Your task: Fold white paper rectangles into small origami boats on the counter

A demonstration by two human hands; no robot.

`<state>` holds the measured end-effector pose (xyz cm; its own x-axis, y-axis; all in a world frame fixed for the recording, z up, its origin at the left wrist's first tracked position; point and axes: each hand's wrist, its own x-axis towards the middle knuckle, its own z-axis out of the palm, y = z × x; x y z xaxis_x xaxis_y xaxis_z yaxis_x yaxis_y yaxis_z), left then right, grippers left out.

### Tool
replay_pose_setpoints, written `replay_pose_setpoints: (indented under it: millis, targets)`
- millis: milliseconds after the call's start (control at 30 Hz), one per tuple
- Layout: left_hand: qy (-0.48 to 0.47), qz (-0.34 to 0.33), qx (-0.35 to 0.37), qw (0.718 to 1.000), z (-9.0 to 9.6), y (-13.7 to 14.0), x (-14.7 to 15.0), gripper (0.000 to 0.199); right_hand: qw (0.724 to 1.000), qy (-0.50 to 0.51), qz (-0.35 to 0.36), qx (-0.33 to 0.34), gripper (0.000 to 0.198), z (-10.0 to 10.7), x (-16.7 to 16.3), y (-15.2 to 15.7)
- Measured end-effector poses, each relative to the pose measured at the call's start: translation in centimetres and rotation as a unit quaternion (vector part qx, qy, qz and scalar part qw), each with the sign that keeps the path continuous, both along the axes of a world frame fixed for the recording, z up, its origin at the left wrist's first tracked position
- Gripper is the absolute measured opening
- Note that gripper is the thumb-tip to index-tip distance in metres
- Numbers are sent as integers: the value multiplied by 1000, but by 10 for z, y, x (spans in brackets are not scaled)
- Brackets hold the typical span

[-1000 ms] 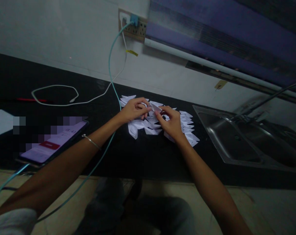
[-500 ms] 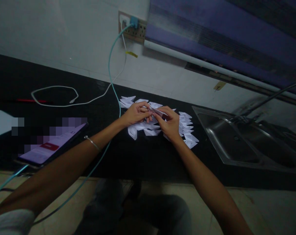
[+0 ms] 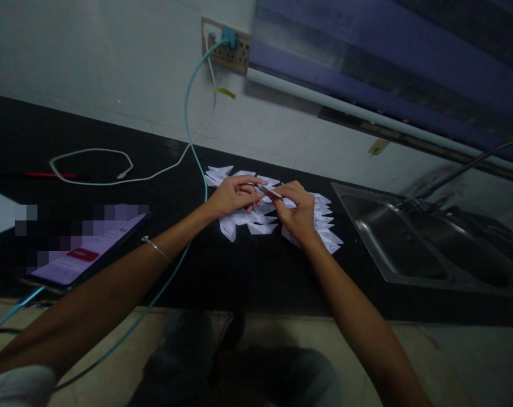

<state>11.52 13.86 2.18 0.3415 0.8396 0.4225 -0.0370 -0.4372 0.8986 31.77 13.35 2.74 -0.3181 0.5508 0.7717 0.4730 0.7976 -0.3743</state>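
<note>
Between my two hands is a small piece of folded paper (image 3: 270, 191), seen almost edge-on as a thin strip. My left hand (image 3: 236, 195) pinches its left end between thumb and fingers. My right hand (image 3: 298, 208) has its fingers closed on the other end. Both hands hover just over a spread of folded white paper pieces (image 3: 262, 228) on the black counter. More of these pieces show behind my left hand and in a row right of my right hand; my hands cover part of the spread.
At left, a phone (image 3: 85, 254) lies on the counter (image 3: 239, 277) near white paper (image 3: 0, 215) and a red pen-like stick (image 3: 48, 174). A teal cable (image 3: 186, 107) passes under my left arm. A white cable (image 3: 91, 183) loops behind. The steel sink (image 3: 392, 240) is at right.
The folded paper has turned from showing a broad face to nearly edge-on. My right hand has shifted slightly away from my left. The whole view has drifted a little.
</note>
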Motion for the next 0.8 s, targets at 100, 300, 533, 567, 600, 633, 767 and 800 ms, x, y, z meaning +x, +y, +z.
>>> replay_pose_setpoints:
  millis: [100,300,533,567,600,633,767,800]
  targets:
    - [-2,37,17,999,2,-1,1,41,999,-48,5,24,15,-1,4,3]
    - [-3,81,34,996,4,1,-4,16,998,-42,2,42,29,-1,4,0]
    - [-58,71,-7,996,9,2,-7,15,998,66,-10,-15,17,8,0,-1]
    - [-63,76,-7,995,9,2,-7,16,997,69,3,-35,15,8,0,-1]
    - [-66,80,-5,995,9,2,-7,16,996,69,16,-59,15,7,0,-1]
    - [-68,82,-3,994,9,2,-8,16,994,70,31,-83,15,7,0,-1]
    - [-64,78,4,995,7,5,-9,16,981,93,73,-152,20,2,-1,1]
    - [-63,76,6,995,6,5,-9,17,978,100,80,-162,22,0,-1,1]
